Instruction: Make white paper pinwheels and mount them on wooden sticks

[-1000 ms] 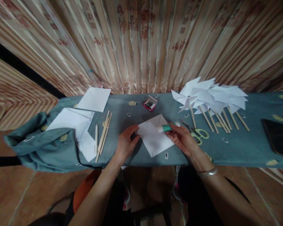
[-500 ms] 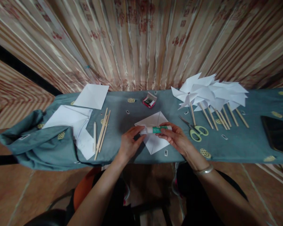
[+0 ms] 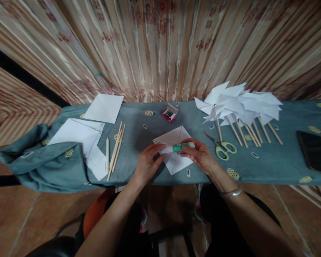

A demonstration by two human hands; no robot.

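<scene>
A white and green glue stick (image 3: 173,148) lies level between my two hands above a creased square of white paper (image 3: 173,166). My left hand (image 3: 148,159) pinches its white left end between thumb and fingers. Around the green-labelled right part, my right hand (image 3: 196,153) is closed. The paper rests on the cloth beneath, its middle partly hidden by the hands and the glue stick. Just beyond it stands a small open red box (image 3: 169,113) with shiny little pieces inside. Scissors with light green handles (image 3: 221,149) lie to the right of my right hand.
Several white paper pinwheels on sticks (image 3: 238,105) lie at the back right, with a black phone (image 3: 314,151) farther right. Leftward are loose wooden sticks (image 3: 115,151), a white pen (image 3: 107,155), stacked paper (image 3: 75,134) and another paper square (image 3: 104,109). A green cloth (image 3: 139,175) covers the table.
The glue stick's left end has tilted slightly down and both its ends stay gripped. Otherwise the hands and the things on the table look nearly the same.
</scene>
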